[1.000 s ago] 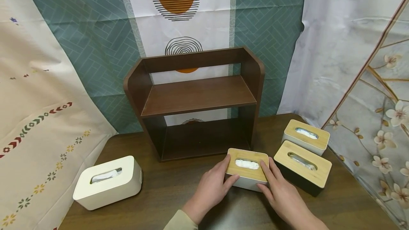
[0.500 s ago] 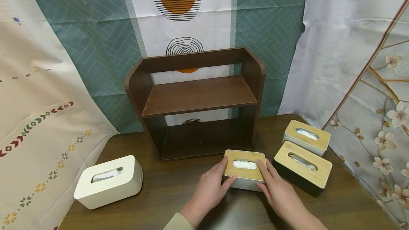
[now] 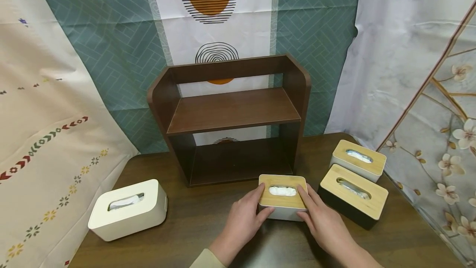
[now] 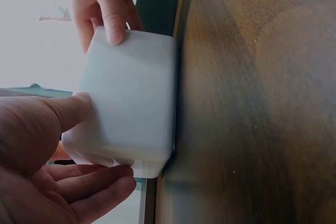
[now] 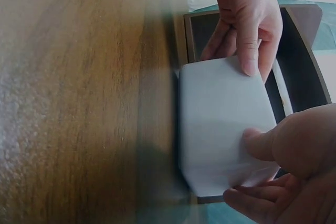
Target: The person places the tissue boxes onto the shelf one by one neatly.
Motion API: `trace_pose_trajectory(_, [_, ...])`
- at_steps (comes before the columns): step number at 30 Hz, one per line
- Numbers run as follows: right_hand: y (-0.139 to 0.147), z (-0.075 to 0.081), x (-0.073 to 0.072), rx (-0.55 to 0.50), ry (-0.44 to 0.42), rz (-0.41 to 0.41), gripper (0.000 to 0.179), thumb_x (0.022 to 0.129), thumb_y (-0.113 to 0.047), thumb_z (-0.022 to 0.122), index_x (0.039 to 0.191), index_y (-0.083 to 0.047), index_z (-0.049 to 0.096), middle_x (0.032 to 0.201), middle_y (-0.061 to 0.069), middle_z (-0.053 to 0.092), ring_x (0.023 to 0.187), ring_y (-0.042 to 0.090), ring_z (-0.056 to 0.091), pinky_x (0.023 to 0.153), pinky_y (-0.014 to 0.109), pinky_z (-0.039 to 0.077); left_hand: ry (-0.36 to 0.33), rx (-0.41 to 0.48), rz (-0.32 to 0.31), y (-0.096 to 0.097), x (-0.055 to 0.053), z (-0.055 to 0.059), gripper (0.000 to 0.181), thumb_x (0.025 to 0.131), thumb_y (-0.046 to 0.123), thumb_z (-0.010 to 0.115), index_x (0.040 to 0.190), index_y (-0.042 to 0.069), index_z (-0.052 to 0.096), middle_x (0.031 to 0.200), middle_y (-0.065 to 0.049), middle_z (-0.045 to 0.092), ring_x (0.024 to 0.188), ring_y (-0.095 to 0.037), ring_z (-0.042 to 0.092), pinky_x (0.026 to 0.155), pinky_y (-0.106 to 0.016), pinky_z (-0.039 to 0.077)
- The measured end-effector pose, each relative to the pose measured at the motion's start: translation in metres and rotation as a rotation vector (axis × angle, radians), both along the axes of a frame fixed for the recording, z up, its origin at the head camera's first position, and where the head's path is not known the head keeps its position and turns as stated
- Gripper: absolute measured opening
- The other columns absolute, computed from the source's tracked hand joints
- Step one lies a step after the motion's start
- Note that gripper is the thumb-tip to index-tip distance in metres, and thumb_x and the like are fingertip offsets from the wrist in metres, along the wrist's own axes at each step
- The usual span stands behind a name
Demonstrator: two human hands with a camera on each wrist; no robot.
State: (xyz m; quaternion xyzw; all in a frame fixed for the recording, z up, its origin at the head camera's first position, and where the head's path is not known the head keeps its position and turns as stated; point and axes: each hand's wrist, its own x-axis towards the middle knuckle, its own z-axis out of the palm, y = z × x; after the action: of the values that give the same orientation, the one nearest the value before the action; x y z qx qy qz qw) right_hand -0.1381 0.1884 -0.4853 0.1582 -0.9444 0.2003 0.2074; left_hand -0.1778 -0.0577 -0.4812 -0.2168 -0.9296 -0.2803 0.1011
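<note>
A tissue box (image 3: 282, 201) with a light wooden lid and pale grey-white sides sits on the table just in front of the shelf. White tissue shows in its oval slot. My left hand (image 3: 241, 218) grips the left end, thumb against the front wall and fingers along the side and top edge. On the opposite end my right hand (image 3: 328, 222) holds it the same way, fingers reaching onto the lid. Both wrist views show the plain front wall of the tissue box (image 4: 131, 93) with a thumb pressed on it from each side, its lower edge close over the table.
Behind stands a brown two-tier shelf (image 3: 232, 111). On the right are a black tissue box (image 3: 346, 210) with a wooden lid and a white one (image 3: 343, 164) behind it. An all-white tissue box (image 3: 130, 222) stands at the left of the wooden table (image 3: 178, 239). Patterned cloths hang around.
Both hands have shifted the tissue box slightly to the left, away from the black one, keeping their grip. The head view has swung a little. The other boxes stay put.
</note>
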Motion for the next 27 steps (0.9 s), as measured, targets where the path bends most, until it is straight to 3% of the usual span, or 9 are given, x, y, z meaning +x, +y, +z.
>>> trace_pose_trajectory(17, [-0.008,0.004,-0.012,-0.017,0.041,0.036,0.071,0.094,-0.011,0.089,0.158,-0.003,0.059,0.159,0.026,0.056,0.108,0.038,0.077,0.074,0.049,0.062,0.058,0.001,0.058,-0.006,-0.001,0.000,0.068,0.099,0.036,0.086,0.154,0.003,0.063,0.146,-0.013,0.071,0.128,-0.030,0.072,0.100,-0.049,0.061])
trace_pose_trajectory(27, [-0.013,0.009,-0.023,-0.047,0.051,0.046,0.071,0.094,-0.009,0.089,0.158,-0.004,0.059,0.159,0.026,0.057,0.112,0.039,0.077,0.078,0.052,0.062,0.073,-0.001,0.087,-0.008,-0.006,0.010,0.070,0.097,0.033,0.089,0.154,0.003,0.062,0.144,-0.017,0.071,0.126,-0.031,0.073,0.099,-0.049,0.062])
